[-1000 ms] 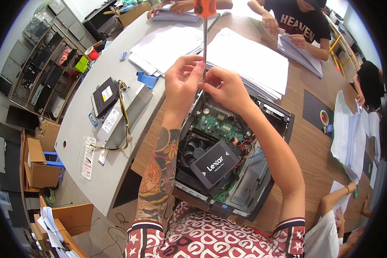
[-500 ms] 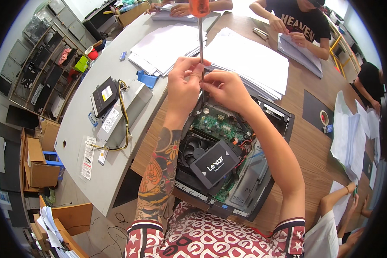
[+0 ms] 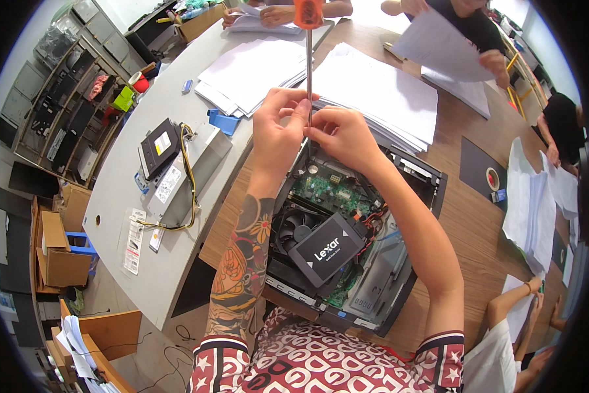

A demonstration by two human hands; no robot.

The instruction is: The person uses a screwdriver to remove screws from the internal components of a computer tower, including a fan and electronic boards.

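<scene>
A screwdriver with a long metal shaft [image 3: 309,62] and an orange handle [image 3: 308,13] stands nearly upright. The fingers of my left hand [image 3: 280,124] are closed in a pinch on its lower shaft. Opposite it, my right hand [image 3: 342,131] pinches the shaft a little lower. Fingers hide its tip and anything small held there. Below both hands lies an opened computer case [image 3: 432,187]. Inside are a green motherboard [image 3: 327,190] and a black fan [image 3: 294,229]. A black solid-state drive [image 3: 327,249] rests at a slant beside the fan, over the case's near part.
A metal power supply [image 3: 199,164] with a cable and a black optical drive [image 3: 160,149] lie on the grey table [image 3: 121,196] at left. Paper stacks [image 3: 376,92] stand beyond the case. A tape roll [image 3: 493,178] lies at right. Other people work around the tables.
The screwdriver handle has shifted slightly right; my hands keep nearly the same place. Across the table, a person has lifted a sheet of paper off a stack.
</scene>
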